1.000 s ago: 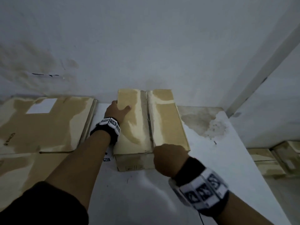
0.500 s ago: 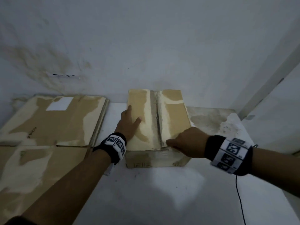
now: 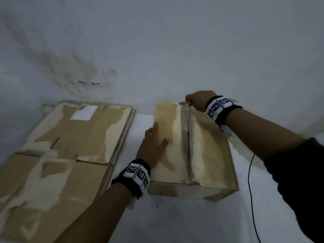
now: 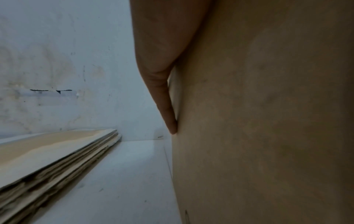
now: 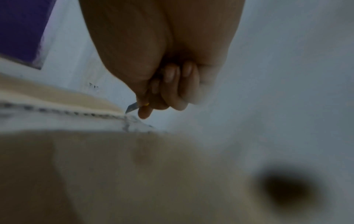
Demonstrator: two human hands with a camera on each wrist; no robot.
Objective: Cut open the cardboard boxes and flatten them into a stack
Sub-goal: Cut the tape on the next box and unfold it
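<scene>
A closed cardboard box (image 3: 208, 148) sits on the white table (image 3: 192, 221), its taped centre seam (image 3: 188, 141) running away from me. My left hand (image 3: 154, 146) lies flat on the box's left flap with straight fingers (image 4: 168, 109). My right hand (image 3: 198, 100) is at the far end of the seam, curled round a small utility knife (image 5: 134, 106) whose blade tip points at the tape (image 5: 126, 119). A stack of flattened cardboard (image 3: 66, 155) lies to the left, and its layered edge (image 4: 57, 165) shows in the left wrist view.
A stained white wall (image 3: 157, 50) rises right behind the box and the stack. A thin black cable (image 3: 251, 190) runs down the table at the right. Bare white tabletop lies in front of the box.
My right hand moved from the near end of the seam to its far end at the wall. My left hand stayed flat on the left flap.
</scene>
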